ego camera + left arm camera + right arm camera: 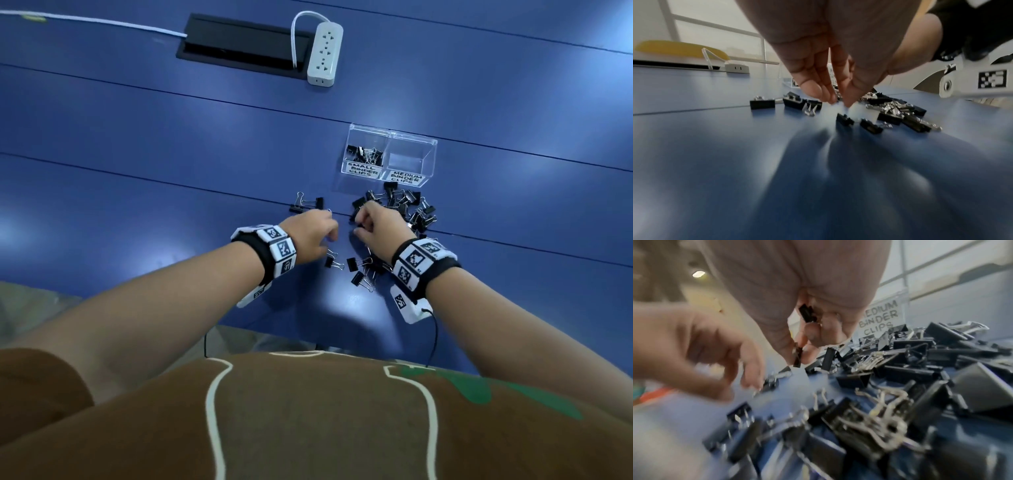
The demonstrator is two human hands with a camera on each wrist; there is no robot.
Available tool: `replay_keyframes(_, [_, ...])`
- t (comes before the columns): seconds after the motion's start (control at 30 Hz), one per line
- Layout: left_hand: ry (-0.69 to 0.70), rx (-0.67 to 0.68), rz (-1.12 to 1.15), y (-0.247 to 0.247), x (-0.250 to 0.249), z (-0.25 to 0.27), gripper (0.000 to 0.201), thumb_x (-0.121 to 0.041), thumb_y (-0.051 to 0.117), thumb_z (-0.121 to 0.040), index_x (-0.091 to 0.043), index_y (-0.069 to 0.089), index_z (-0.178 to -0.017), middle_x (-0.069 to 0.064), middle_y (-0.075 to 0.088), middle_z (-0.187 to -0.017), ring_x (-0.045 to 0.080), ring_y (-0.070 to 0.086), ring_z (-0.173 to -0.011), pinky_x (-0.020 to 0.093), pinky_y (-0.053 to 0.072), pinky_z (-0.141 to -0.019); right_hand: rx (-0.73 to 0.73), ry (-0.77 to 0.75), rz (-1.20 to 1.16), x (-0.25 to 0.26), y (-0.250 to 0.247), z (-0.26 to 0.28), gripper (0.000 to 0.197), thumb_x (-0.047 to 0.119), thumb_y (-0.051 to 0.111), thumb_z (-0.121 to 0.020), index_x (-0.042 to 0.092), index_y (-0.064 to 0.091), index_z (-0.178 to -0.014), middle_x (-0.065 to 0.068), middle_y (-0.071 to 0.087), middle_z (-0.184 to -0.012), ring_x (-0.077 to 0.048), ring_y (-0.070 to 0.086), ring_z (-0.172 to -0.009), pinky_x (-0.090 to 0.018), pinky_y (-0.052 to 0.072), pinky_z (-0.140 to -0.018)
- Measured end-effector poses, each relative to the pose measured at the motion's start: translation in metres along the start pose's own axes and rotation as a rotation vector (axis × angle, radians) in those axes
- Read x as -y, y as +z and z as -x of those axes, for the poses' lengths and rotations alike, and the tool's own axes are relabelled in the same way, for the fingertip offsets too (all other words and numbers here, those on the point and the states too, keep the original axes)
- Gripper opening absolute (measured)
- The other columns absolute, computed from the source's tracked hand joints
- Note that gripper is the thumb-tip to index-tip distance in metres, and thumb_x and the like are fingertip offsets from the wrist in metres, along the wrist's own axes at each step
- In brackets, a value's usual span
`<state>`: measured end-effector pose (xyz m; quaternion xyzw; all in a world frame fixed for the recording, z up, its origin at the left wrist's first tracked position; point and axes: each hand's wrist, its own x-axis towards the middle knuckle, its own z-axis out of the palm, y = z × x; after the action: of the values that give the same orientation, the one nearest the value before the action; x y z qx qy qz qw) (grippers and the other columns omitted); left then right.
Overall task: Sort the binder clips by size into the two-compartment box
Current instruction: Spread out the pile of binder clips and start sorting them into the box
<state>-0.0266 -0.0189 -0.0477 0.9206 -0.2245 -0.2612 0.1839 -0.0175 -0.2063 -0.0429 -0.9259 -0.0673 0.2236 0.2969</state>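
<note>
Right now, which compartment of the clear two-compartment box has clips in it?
The left compartment, labelled SMALL BINDER CLIPS, of the clear plastic box: it holds a cluster of small black clips. The right compartment, labelled MEDIUM BINDER CLIPS, shows none.

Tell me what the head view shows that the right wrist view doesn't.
Only the head view shows the whole clear box: a few clips lie in the compartment labelled small, none in the one labelled medium. It also shows the white power strip.

Only the right wrist view shows what the right hand holds: small black clips tucked against the palm and another pinched at the fingertips.

Both show the pile of clips on the blue table, the left hand reaching in, and the medium label.
</note>
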Motion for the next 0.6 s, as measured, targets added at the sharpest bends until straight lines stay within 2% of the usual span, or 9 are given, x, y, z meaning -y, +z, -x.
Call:
replay_keyframes(0.1, [-0.049,0.033,-0.015,0.014,0.003,0.006,0.031,-0.016,0.057,-0.085,-0.014,0.058,-0.115,0.006,0.053,-0.119,0.025,0.051,-0.114,0.041,0.049,-0.090,-0.042,0.051,-0.137,-0.004,-0.012,-0.001,0.016,0.018,0.057,-0.090,0.018,0.063,-0.105,0.005,0.060,-0.083,-0.011,0.054,-0.071,-0.020,0.041,-0.067])
replay_keyframes(0.17, [-0.068,0.043,-0.020,0.020,0.003,0.006,0.032,-0.018,0.058,-0.087,-0.013,0.057,-0.119,0.007,0.050,-0.121,0.026,0.051,-0.113,0.043,0.049,-0.090,-0.036,0.111,-0.251,-0.006,-0.021,-0.001,0.017,0.016,0.051,-0.093,0.017,0.068,-0.096,0.009,0.063,-0.082,-0.006,0.053,-0.064,-0.017,0.042,-0.062])
replay_keyframes(0.23, [-0.071,0.027,-0.029,0.024,0.002,0.004,0.026,-0.019,0.058,-0.089,-0.011,0.058,-0.114,0.008,0.050,-0.119,0.027,0.052,-0.110,0.043,0.050,-0.088,-0.019,0.216,-0.472,-0.010,-0.028,0.001,0.025,0.014,0.046,-0.093,0.016,0.066,-0.079,0.006,0.058,-0.069,-0.010,0.045,-0.049,-0.021,0.036,-0.045])
replay_keyframes(0.3, [-0.061,-0.001,-0.029,0.025,0.000,0.004,0.019,-0.020,0.059,-0.088,-0.010,0.058,-0.104,0.009,0.050,-0.113,0.028,0.053,-0.105,0.045,0.050,-0.085,0.000,0.299,-0.655,-0.014,-0.032,0.006,0.027,0.016,0.045,-0.090,0.015,0.059,-0.067,-0.003,0.053,-0.062,-0.016,0.043,-0.045,-0.024,0.031,-0.041])
replay_keyframes(0.37, [-0.056,-0.009,-0.026,0.024,-0.002,0.004,0.013,-0.018,0.058,-0.088,-0.009,0.056,-0.098,0.009,0.051,-0.109,0.028,0.053,-0.100,0.045,0.050,-0.083,0.051,0.322,-0.707,-0.018,-0.032,0.012,0.028,0.022,0.052,-0.090,0.013,0.056,-0.064,-0.004,0.054,-0.062,-0.015,0.046,-0.042,-0.022,0.032,-0.038])
replay_keyframes(0.43, [-0.062,-0.006,-0.015,0.024,-0.004,0.005,0.010,-0.010,0.054,-0.087,-0.010,0.053,-0.097,0.009,0.054,-0.106,0.029,0.053,-0.097,0.044,0.050,-0.082,0.112,0.293,-0.561,-0.021,-0.028,0.021,0.025,0.026,0.062,-0.088,0.012,0.058,-0.067,0.001,0.058,-0.058,-0.009,0.047,-0.040,-0.019,0.037,-0.038])
replay_keyframes(0.5, [-0.084,-0.007,0.010,0.024,-0.005,0.006,0.019,-0.003,0.047,-0.085,-0.012,0.050,-0.102,0.007,0.056,-0.107,0.030,0.054,-0.095,0.043,0.050,-0.081,0.132,0.232,-0.292,-0.026,-0.024,0.027,0.018,0.024,0.069,-0.082,0.012,0.062,-0.072,0.006,0.059,-0.058,-0.007,0.049,-0.046,-0.016,0.041,-0.046])
replay_keyframes(0.6, [-0.126,-0.017,0.039,0.027,-0.009,0.008,0.025,-0.005,0.044,-0.089,-0.010,0.048,-0.113,0.010,0.052,-0.117,0.032,0.056,-0.093,0.045,0.050,-0.084,0.195,0.153,-0.002,-0.030,-0.016,0.033,0.012,0.017,0.073,-0.077,0.012,0.063,-0.083,0.008,0.057,-0.066,-0.010,0.052,-0.060,-0.018,0.042,-0.054])
